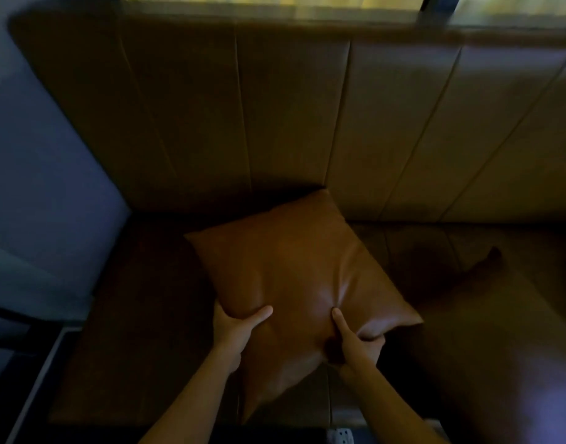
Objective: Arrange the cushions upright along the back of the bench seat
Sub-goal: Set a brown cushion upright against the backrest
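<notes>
A tan leather cushion (294,283) was held over the bench seat (140,315), turned so that its corners pointed away from and toward the person, its far corner close to the padded backrest (291,116). Whether its underside touched the seat could not be told. The left hand (236,328) gripped the cushion's near-left edge, thumb lying across the top face and the other fingers hidden underneath. The right hand (358,344) pinched the near-right part of the cushion, its thumb pressed into the leather and making a dimple, with the remaining fingers curled under a fold of the cover. Both bare forearms reached in from the bottom of the view.

To the right, a second cushion (486,315) in the same colour lay on the seat in dim light, its far corner sticking up. The backrest rose in vertical panels behind the seat, and a window (275,4) ran along its top. A bluish wall (34,171) closed the left side.
</notes>
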